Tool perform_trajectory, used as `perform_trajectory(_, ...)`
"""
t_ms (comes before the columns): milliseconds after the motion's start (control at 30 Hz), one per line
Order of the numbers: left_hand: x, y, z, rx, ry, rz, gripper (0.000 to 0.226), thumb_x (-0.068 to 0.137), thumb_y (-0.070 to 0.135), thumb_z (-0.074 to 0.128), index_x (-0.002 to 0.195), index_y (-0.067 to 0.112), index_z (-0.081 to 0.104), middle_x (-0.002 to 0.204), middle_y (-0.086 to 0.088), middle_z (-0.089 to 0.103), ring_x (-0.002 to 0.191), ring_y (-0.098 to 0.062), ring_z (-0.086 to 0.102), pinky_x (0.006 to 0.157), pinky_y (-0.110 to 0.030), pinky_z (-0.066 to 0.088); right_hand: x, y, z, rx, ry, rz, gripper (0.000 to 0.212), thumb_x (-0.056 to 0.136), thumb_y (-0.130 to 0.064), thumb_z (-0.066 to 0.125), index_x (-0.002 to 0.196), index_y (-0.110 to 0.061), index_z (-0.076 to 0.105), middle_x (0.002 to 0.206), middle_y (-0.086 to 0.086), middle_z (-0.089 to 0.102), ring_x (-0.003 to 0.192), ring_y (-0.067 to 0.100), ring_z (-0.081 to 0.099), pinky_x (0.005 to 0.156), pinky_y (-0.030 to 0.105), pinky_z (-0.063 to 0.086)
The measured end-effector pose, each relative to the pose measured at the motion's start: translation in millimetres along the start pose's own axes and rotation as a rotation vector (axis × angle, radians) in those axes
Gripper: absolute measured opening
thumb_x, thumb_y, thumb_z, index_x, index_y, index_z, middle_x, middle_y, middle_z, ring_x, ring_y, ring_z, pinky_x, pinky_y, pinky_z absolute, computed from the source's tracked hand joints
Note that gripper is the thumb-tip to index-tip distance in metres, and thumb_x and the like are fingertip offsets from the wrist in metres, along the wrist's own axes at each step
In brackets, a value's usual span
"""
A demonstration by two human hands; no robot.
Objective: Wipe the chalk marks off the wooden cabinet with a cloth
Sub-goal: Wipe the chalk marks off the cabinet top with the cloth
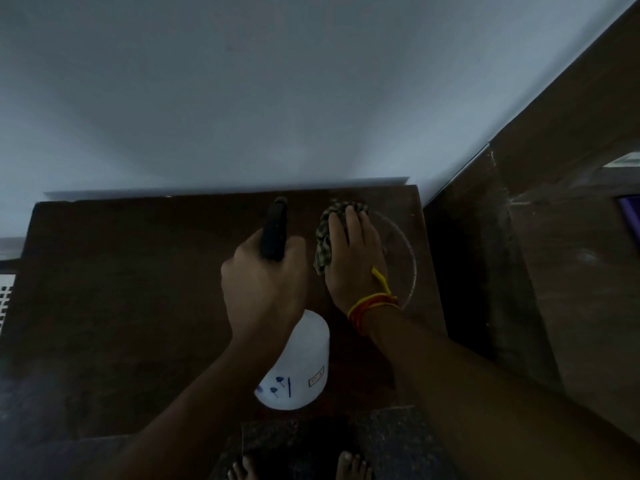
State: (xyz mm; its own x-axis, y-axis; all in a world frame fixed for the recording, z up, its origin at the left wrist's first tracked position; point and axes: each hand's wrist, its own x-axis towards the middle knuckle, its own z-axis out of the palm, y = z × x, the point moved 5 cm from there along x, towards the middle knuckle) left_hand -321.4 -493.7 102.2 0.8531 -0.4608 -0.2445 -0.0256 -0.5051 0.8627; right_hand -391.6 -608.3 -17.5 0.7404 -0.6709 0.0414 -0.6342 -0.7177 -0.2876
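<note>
A dark wooden cabinet top point(138, 289) fills the middle of the view. A faint curved chalk mark point(410, 258) arcs across its right part. My right hand point(353, 258) presses a checked cloth point(323, 244) flat onto the wood just inside that arc, fingers straight. My left hand point(266, 282) grips the black trigger head point(275, 230) of a white spray bottle point(298, 368) held over the cabinet, nozzle pointing toward the wall.
A pale wall point(242, 98) rises behind the cabinet. A tall brown wooden panel point(554, 237) stands close on the right. My bare feet point(349, 465) show on the dark speckled floor below. A white perforated object point(7, 296) sits at the left edge.
</note>
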Motion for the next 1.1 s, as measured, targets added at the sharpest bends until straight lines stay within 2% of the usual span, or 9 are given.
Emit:
perform_trajectory(233, 1.2, -5.5, 3.2, 0.037, -0.018, 0.002, 0.018, 0.090, 0.021, 0.052, 0.074, 0.014, 0.052, 0.076, -0.027, 0.062, 0.071, -0.047, 0.062, 0.064, -0.057, 0.056, 32.3, 3.2, -0.3, 0.020, 0.041, 0.042, 0.057, 0.091, -0.020, 0.050, 0.143, -0.008, 0.032, 0.150, 0.020, 0.028, 0.139, 0.039, 0.022, 0.114, 0.047, 0.019)
perform_trajectory(367, 1.5, -5.1, 0.5, 0.027, -0.016, -0.002, 0.021, 0.088, 0.021, 0.052, 0.078, 0.003, 0.055, 0.072, -0.030, 0.060, 0.068, -0.050, 0.060, 0.060, -0.057, 0.054, 17.1, 2.3, -1.4, 0.042, 0.021, 0.035, 0.055, 0.091, -0.019, 0.051, 0.142, -0.009, 0.035, 0.150, 0.019, 0.029, 0.139, 0.039, 0.024, 0.113, 0.048, 0.023)
perform_trajectory(467, 5.5, -4.2, 0.3, 0.026, -0.018, 0.010, 0.020, 0.089, 0.021, 0.053, 0.079, 0.003, 0.055, 0.072, -0.030, 0.060, 0.069, -0.051, 0.060, 0.059, -0.056, 0.053, 33.5, 5.7, -1.7, 0.028, 0.049, 0.027, 0.055, 0.089, -0.018, 0.053, 0.140, -0.005, 0.037, 0.147, 0.022, 0.033, 0.136, 0.041, 0.028, 0.112, 0.050, 0.026)
perform_trajectory(533, 8.6, -4.6, -0.5, 0.040, -0.012, 0.019, 0.021, 0.089, 0.021, 0.053, 0.077, 0.004, 0.054, 0.070, -0.029, 0.058, 0.065, -0.050, 0.058, 0.058, -0.054, 0.053, 45.8, 6.3, -1.6, 0.018, 0.033, 0.014, 0.058, 0.090, -0.019, 0.050, 0.143, -0.006, 0.032, 0.150, 0.021, 0.028, 0.138, 0.041, 0.023, 0.114, 0.049, 0.022)
perform_trajectory(633, 9.9, -5.6, -1.1, 0.048, -0.015, 0.014, 0.019, 0.090, 0.021, 0.053, 0.076, 0.009, 0.053, 0.071, -0.026, 0.059, 0.061, -0.041, 0.056, 0.060, -0.052, 0.054, 43.6, 8.3, -0.4, 0.025, 0.020, 0.021, 0.058, 0.091, -0.019, 0.046, 0.145, -0.007, 0.027, 0.152, 0.020, 0.023, 0.140, 0.039, 0.018, 0.116, 0.048, 0.018)
perform_trajectory(767, 6.4, -5.6, 0.7, 0.032, -0.029, -0.044, 0.017, 0.091, 0.021, 0.054, 0.079, 0.009, 0.055, 0.079, -0.030, 0.063, 0.069, -0.047, 0.061, 0.064, -0.056, 0.056, 21.9, 8.5, -6.2, 0.045, -0.002, 0.013, 0.059, 0.089, -0.018, 0.050, 0.144, -0.008, 0.030, 0.151, 0.020, 0.025, 0.141, 0.038, 0.020, 0.115, 0.047, 0.019)
perform_trajectory(867, 4.8, -3.0, 5.1, 0.041, -0.025, -0.012, 0.020, 0.090, 0.020, 0.054, 0.076, 0.007, 0.055, 0.070, -0.025, 0.059, 0.061, -0.040, 0.056, 0.057, -0.049, 0.052, 33.1, 13.4, -7.1, 0.019, 0.016, 0.010, 0.058, 0.088, -0.019, 0.051, 0.142, -0.006, 0.033, 0.149, 0.022, 0.029, 0.139, 0.040, 0.023, 0.114, 0.049, 0.024)
perform_trajectory(1000, 1.5, -7.3, 8.7, 0.035, -0.025, -0.016, 0.022, 0.091, 0.019, 0.054, 0.071, 0.015, 0.052, 0.063, -0.014, 0.055, 0.058, -0.032, 0.054, 0.053, -0.038, 0.047, 41.8, 17.3, -5.4, 0.025, 0.023, 0.018, 0.059, 0.089, -0.021, 0.051, 0.143, -0.004, 0.032, 0.149, 0.024, 0.028, 0.138, 0.042, 0.023, 0.114, 0.050, 0.023)
perform_trajectory(1100, -3.6, -9.0, 8.1, 0.042, -0.018, -0.019, 0.021, 0.089, 0.020, 0.053, 0.071, 0.010, 0.053, 0.060, -0.014, 0.054, 0.054, -0.029, 0.053, 0.052, -0.038, 0.047, 22.1, 24.5, -12.6, 0.029, 0.007, 0.045, 0.059, 0.091, -0.021, 0.047, 0.145, -0.008, 0.027, 0.153, 0.019, 0.022, 0.141, 0.037, 0.017, 0.117, 0.046, 0.018)
